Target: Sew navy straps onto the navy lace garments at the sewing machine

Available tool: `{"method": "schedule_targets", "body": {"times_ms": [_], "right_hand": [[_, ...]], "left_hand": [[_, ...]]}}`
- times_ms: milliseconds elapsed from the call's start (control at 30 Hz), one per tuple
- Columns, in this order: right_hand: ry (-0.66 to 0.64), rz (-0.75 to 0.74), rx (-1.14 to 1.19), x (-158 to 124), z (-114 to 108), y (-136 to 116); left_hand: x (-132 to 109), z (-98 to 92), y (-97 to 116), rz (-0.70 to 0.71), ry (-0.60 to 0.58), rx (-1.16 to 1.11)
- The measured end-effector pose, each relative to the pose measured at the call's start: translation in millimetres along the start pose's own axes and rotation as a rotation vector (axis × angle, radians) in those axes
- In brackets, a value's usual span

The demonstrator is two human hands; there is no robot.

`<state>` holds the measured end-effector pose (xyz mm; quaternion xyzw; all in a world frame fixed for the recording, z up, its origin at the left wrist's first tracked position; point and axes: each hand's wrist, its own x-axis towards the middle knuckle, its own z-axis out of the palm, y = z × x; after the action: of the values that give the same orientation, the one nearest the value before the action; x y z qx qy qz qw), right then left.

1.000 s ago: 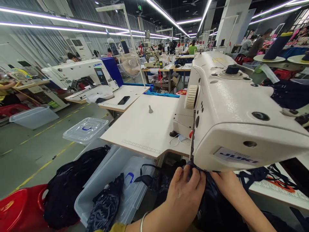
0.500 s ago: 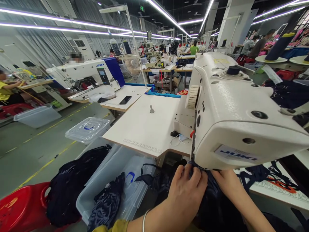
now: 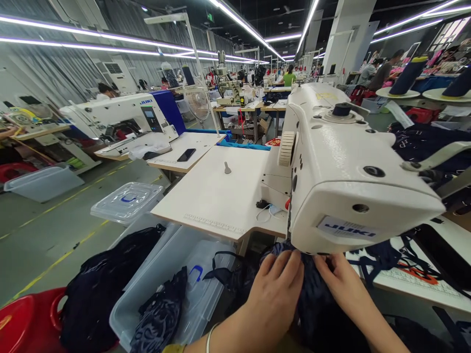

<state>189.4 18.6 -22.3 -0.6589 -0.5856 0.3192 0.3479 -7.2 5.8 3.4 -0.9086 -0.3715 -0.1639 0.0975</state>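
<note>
Both my hands, left hand (image 3: 277,289) and right hand (image 3: 340,284), press down on dark navy fabric (image 3: 312,299) under my Juki sewing machine (image 3: 342,176).

The left grip (image 3: 275,290) and right grip (image 3: 341,287) lie side by side on dark fabric (image 3: 312,306) under a white sewing machine (image 3: 342,162) (the right's fingertips are hidden). To their left, a clear plastic bin (image 3: 162,267) holds more dark cloth (image 3: 160,314), below the pale surface (image 3: 228,191).

"JUKI" label (image 3: 346,229) on near sewing machine (image 3: 342,162); "JUKI" on far sewing machine (image 3: 121,113).
</note>
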Motion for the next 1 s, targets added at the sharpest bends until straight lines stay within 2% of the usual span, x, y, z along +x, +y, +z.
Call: {"method": "schedule_targets", "body": {"times_ms": [67, 133, 300, 433, 800, 1000], "right_hand": [[0.001, -0.009, 0.010, -2, 3, 2], [0.014, -0.027, 0.007, 0, 4, 4], [0.082, -0.064, -0.087, 5, 3, 5], [0.071, -0.016, -0.207, 6, 1, 2], [0.034, 0.016, -0.260, 8, 0, -3], [0.104, -0.059, -0.283, 7, 1, 2]], "left_hand": [[-2, 4.8, -2, 0.119, 0.032, 0.053], [-3, 8.0, -1, 0.158, 0.037, 0.094], [-5, 8.0, 7, 0.078, 0.013, 0.106], [-2, 8.6, 9, 0.022, 0.010, 0.082], [0, 4.2, 3, 0.065, -0.032, 0.063], [0, 8.1, 2, 0.060, -0.018, 0.039]]}}
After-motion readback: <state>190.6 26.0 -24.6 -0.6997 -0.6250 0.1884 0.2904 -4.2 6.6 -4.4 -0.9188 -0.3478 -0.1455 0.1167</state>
